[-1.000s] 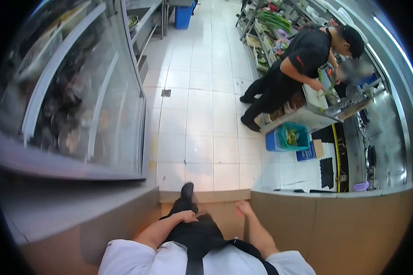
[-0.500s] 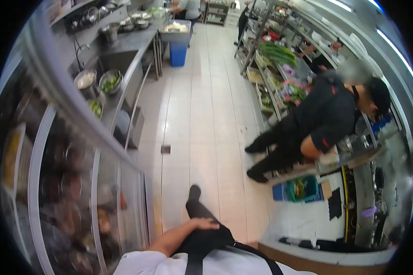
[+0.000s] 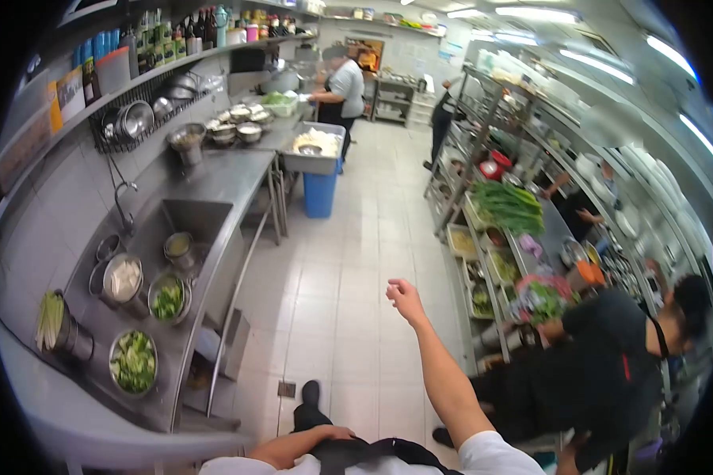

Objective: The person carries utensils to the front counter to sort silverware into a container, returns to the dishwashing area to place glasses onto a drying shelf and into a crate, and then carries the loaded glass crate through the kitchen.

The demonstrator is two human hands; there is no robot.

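Right hand (image 3: pixel 405 299) reaches forward at twelve to one o'clock over the tiled floor (image 3: pixel 360 261), its fingers loosely bent and spread a little. Left hand (image 3: pixel 339 433) lies low against the dark clothing (image 3: pixel 364 453), the thing nearest to it; whether its fingers are closed cannot be told. The two hands are well apart.

Steel desk (image 3: pixel 242 172) with a sunken sink (image 3: pixel 206 214) runs along the wall from ten to eleven o'clock. On its near end, at ten, sits a bowl of chopped greens (image 3: pixel 133 362). Just beyond it are a second bowl of greens (image 3: pixel 167 301) and a pot of white food (image 3: pixel 124 279), while cut stalks (image 3: pixel 51 317) stand upright in a container to their left.

Near twelve o'clock, a grey tub (image 3: pixel 315 162) of pale food sits above a blue bin (image 3: pixel 318 196). A person in a grey shirt (image 3: pixel 345 83) stands past it. Long green onions (image 3: pixel 509 207) lie on the rack (image 3: pixel 451 190) at one o'clock. At two, a person in black (image 3: pixel 610 364) bends beside the rack.
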